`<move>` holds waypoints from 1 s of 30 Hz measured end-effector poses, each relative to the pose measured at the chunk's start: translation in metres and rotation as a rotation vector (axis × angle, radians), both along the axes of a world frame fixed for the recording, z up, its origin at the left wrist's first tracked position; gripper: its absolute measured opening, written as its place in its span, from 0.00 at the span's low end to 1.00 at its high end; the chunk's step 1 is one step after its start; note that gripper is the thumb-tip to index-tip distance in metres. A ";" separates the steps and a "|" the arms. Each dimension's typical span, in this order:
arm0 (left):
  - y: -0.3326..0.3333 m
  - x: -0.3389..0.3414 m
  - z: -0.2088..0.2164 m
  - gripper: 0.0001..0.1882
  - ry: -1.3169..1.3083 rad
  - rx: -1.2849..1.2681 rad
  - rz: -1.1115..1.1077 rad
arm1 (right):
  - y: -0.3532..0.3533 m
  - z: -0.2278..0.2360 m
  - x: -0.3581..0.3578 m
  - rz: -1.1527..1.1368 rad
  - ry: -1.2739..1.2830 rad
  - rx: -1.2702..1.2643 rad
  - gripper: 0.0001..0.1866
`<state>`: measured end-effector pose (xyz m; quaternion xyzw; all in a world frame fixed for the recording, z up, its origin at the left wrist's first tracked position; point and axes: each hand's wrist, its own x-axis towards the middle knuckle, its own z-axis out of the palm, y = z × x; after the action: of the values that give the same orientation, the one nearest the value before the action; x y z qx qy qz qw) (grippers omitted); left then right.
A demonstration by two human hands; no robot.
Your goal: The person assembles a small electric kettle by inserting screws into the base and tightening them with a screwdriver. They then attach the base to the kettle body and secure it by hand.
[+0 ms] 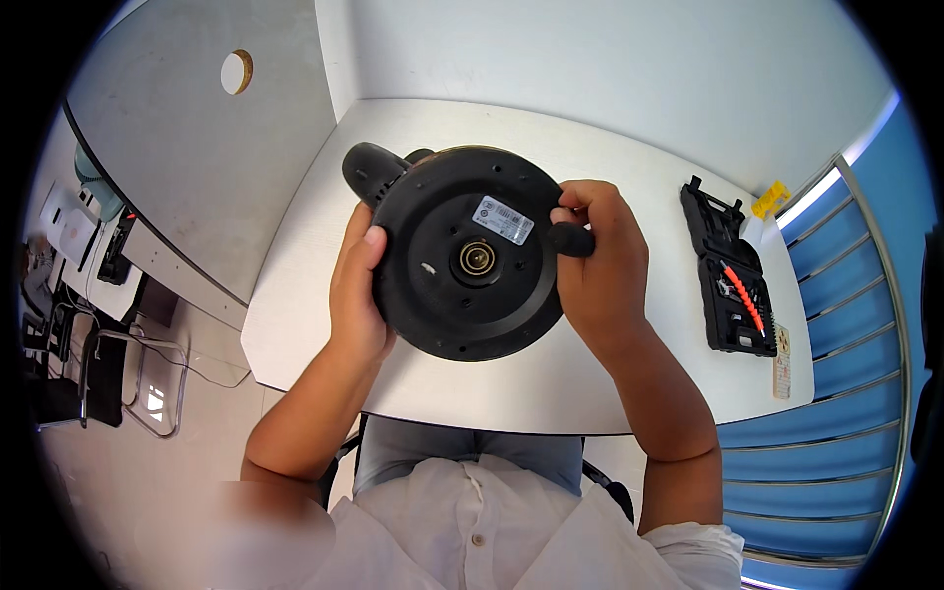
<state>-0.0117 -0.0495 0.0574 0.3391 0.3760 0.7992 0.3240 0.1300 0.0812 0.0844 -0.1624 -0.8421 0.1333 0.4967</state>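
The left hand (356, 290) grips the left rim of a black electric kettle (462, 256) that is turned so its round underside faces the camera; the thumb lies over the rim on the base, and the fingers curl behind it out of sight. The right hand (595, 265) is clenched around a short black tool handle (572, 239), which it presses against the right edge of the kettle's base. The tool's tip cannot be made out.

The kettle sits at the centre of the frame, held above the white bench (511, 383). Whether it touches the bench cannot be told. At the middle of its base is a brass-coloured round connector (478, 259), with a pale rectangular label (503, 219) just above and to the right of it. The kettle's black handle (369, 169) sticks out at the upper left.

On the right part of the bench, well apart from the hands, lies an open black tool case (728, 270) with an orange-red flexible shaft (744, 287) in it. A yellow object (772, 199) rests just beyond the case, toward the upper right.

In the left of the frame a grey partition (187, 147) with a round hole (236, 72) stands beside the bench. Blue horizontal slats (836, 393) fill the right edge. The person's white shirt (511, 536) shows at the bottom.
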 end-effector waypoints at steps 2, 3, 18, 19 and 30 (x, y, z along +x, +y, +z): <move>-0.001 -0.001 -0.004 0.30 0.011 0.002 0.011 | -0.001 -0.001 -0.002 0.000 0.005 0.026 0.10; -0.002 -0.002 -0.006 0.30 0.021 0.003 0.012 | -0.002 -0.002 -0.003 0.000 0.007 0.039 0.10; 0.009 0.006 -0.006 0.28 -0.132 0.065 0.245 | -0.004 -0.003 -0.003 -0.036 0.014 0.043 0.10; 0.009 0.007 -0.006 0.28 -0.136 0.050 0.268 | -0.003 -0.003 -0.003 -0.030 0.015 0.047 0.09; 0.019 0.014 0.012 0.24 -0.195 0.021 0.268 | 0.013 0.009 -0.002 -0.050 -0.024 -0.083 0.08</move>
<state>0.0018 -0.0306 0.0699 0.2102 0.3763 0.8682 0.2457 0.1277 0.0945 0.0935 -0.2055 -0.8375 0.1538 0.4824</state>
